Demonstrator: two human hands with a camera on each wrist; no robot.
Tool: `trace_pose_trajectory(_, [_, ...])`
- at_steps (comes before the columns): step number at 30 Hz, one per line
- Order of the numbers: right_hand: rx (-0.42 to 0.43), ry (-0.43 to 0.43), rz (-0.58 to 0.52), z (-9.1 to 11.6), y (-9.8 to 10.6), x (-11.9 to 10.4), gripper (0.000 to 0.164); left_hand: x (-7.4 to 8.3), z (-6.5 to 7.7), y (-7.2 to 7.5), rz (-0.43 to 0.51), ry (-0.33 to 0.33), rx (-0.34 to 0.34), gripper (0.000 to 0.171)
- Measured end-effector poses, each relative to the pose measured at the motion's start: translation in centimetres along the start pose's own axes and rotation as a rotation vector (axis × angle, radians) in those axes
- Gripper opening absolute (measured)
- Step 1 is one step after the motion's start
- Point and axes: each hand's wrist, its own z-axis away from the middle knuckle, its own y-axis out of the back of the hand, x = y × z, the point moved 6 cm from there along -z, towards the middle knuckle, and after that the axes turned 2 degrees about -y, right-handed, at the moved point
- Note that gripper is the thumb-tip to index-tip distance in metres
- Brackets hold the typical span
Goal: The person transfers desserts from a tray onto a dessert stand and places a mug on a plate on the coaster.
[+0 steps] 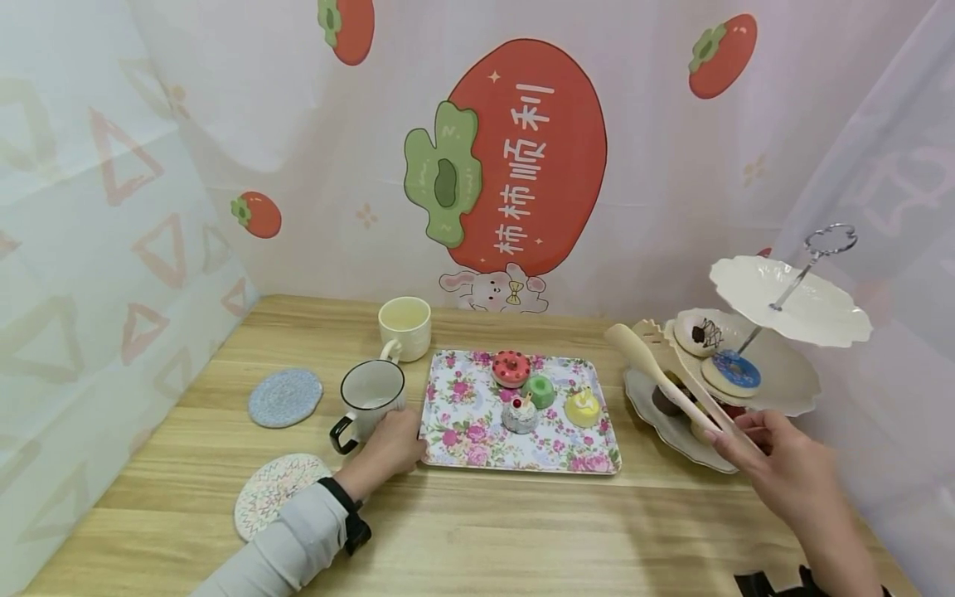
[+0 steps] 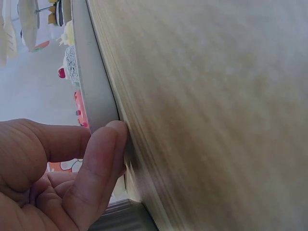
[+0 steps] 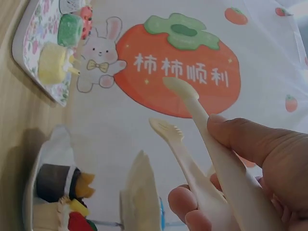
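Note:
My left hand [image 1: 394, 439] pinches the left edge of a flower-patterned tray [image 1: 455, 452], thumb [image 2: 70, 142] on one side and fingers on the other. On the tray sit a red doughnut [image 1: 511, 369], a green ring-shaped cake [image 1: 540, 390], a speckled cake [image 1: 520, 414] with a cherry and a yellow cake [image 1: 582, 407]. My right hand [image 1: 783, 460] holds cream-coloured tongs [image 3: 204, 127]. Their tips stand apart with nothing between them, left of a tiered white cake stand [image 1: 791, 298].
A black-handled mug [image 1: 373, 390] stands beside my left hand, with a cream mug [image 1: 405, 323] behind it. Two round coasters, one blue-grey [image 1: 285, 398] and one patterned [image 1: 272, 489], lie at left. Doughnuts [image 1: 731, 375] and cakes [image 3: 55, 183] fill the stand's lower tiers.

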Motion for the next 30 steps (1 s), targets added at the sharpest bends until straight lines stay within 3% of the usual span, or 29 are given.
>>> trace_pose_trajectory(4, [-0.043, 0.010, 0.015, -0.4, -1.2, -0.3, 0.039, 0.0, 0.1, 0.0, -0.002, -0.003, 0.003, 0.021])
trace_pose_trajectory(14, [-0.117, 0.069, 0.010, -1.5, -4.6, -1.5, 0.034, -0.2, 0.1, -0.1, 0.008, -0.004, -0.001, 0.022])
trace_pose_trajectory(30, [-0.278, 0.054, -0.061, -2.7, -9.1, -2.8, 0.033, -0.1, -0.2, -0.1, 0.005, 0.004, -0.012, 0.021])
